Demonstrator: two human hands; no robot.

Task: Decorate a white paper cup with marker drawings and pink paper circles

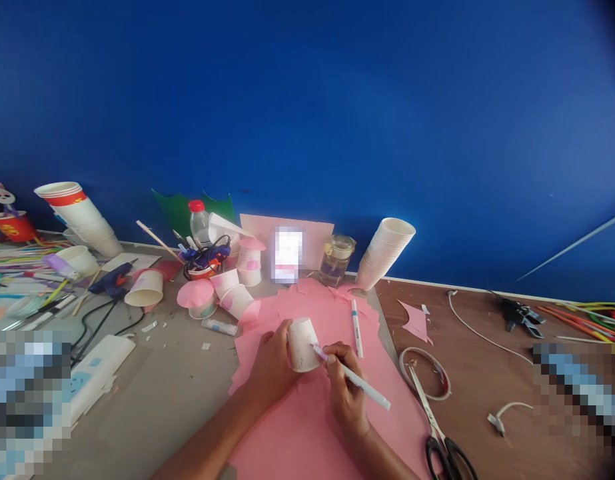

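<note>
A white paper cup (302, 341) with faint drawn marks is gripped by my left hand (273, 357), its fingers around the cup's left side. The cup is upside down and slightly tilted. My right hand (348, 387) is closed around a white marker (366, 385), whose purple tip meets the cup's right side. Both hands are over the pink paper (287, 427). Another marker (356, 328) with a teal end lies on that paper, beyond my right hand.
Scissors (436, 427) and a tape roll (444, 382) lie at the right. Behind are stacked cups (387, 250), a glass jar (336, 261), a lit phone (287, 255) and decorated cups (250, 263). A power strip (100, 370) and a glue gun (112, 280) are left.
</note>
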